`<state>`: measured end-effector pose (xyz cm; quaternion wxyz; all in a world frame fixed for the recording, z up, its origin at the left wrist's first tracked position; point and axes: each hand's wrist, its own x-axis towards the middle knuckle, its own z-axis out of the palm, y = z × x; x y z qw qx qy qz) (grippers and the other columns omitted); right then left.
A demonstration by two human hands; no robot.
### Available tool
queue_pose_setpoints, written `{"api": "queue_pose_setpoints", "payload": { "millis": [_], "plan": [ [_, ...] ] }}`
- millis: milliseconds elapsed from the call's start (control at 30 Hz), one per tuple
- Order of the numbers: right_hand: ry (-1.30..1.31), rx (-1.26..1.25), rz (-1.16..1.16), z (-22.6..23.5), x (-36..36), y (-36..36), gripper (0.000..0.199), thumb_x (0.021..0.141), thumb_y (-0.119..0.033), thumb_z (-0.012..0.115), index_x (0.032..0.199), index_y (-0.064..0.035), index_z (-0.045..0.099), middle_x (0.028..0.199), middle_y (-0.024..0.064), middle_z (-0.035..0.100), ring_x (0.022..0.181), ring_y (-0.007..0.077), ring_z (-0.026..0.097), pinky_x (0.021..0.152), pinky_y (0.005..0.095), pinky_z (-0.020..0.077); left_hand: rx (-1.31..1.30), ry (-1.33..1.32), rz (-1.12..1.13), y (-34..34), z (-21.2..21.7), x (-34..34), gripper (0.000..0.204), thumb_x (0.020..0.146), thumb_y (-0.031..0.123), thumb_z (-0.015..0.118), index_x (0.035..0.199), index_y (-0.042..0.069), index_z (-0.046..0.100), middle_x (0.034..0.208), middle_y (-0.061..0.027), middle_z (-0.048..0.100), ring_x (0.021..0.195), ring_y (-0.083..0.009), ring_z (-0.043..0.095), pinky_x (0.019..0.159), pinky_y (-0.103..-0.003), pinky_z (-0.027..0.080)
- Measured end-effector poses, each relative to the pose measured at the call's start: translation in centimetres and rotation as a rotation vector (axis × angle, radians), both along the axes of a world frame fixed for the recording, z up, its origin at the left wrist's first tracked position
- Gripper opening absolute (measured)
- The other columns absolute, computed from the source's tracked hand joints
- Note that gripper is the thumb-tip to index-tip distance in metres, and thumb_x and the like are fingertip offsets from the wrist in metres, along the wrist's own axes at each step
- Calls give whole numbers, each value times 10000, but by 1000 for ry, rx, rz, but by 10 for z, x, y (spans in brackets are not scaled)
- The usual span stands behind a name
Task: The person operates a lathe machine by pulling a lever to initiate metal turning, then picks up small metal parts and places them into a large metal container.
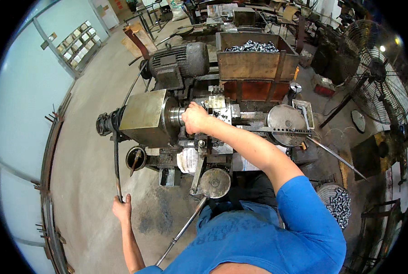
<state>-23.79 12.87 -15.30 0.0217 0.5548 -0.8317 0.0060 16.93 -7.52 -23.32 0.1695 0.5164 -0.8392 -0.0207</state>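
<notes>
Hands were split across the lathe (167,118). The right hand (195,118) was closed at the chuck (175,116), fingers curled over a small part there; the part itself was hidden under the knuckles, so I could not tell its shape. The left hand (121,208) was gripping the lower end of a long lever (117,164), which rose from that hand to the spindle end at the left of the headstock.

Doing this step well, as I judged it, called for seating the part square in the chuck with the fingertips only, keeping the wrist clear of the toolpost (218,107), and holding the lever steady until the right hand was out of the way.

The lever's long axis ran nearly straight up the picture, away from the person, with a slight bow; its free end pointed back toward the body. The spindle axis lay left to right, and the chuck mouth faced right, toward the toolpost.

A bin (254,57) of bright metal parts stood behind the machine, a basket (336,205) of similar parts lay by the right elbow, and a fan (373,73) stood at the far right.
</notes>
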Motion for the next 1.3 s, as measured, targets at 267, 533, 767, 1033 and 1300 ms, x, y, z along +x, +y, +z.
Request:
{"api": "queue_pose_setpoints", "payload": {
  "millis": [267, 533, 767, 1033, 1300],
  "plan": [
    [122, -36, 78, 21, 7, 11, 204, 611, -194, 584, 746, -72, 676, 785, 143, 645, 887, 305, 580, 1010, 417, 299, 706, 384, -197, -31, 8, -5, 203, 780, 115, 630, 811, -64, 539, 545, -105, 559, 446, -184, 574, 408, -321, 467],
    [-77, 89, 30, 5, -5, -4, 226, 530, -172, 614, 714, -52, 668, 795, 164, 647, 838, 291, 624, 997, 418, 324, 766, 480, -241, -17, 18, -31, 200, 800, 107, 593, 857, -73, 526, 549, -102, 551, 431, -181, 558, 402, -302, 471],
    [24, -455, 159, 54, -4, 65, 342, 534, -188, 617, 806, 16, 645, 1089, 149, 577, 1044, 316, 510, 997, 419, 333, 947, 624, -290, -16, 17, -27, 231, 808, 135, 603, 919, -51, 522, 644, -95, 553, 517, -181, 578, 476, -325, 502],
    [3, -559, -637, 34, -3, 369, 346, 545, -147, 594, 842, 22, 645, 1082, 177, 591, 1011, 307, 540, 878, 372, 427, 1157, 696, -268, -37, 0, -18, 409, 839, 231, 611, 1103, -57, 490, 648, -85, 541, 608, -169, 546, 591, -340, 498],
    [-269, -92, -1587, -128, 128, 620, 293, 596, -230, 607, 806, -30, 653, 944, 218, 608, 941, 342, 574, 852, 381, 464, 1279, 622, -11, -154, -88, 10, 354, 839, 322, 605, 1076, 67, 540, 619, -15, 474, 607, -155, 500, 609, -335, 438]
  ]
}}
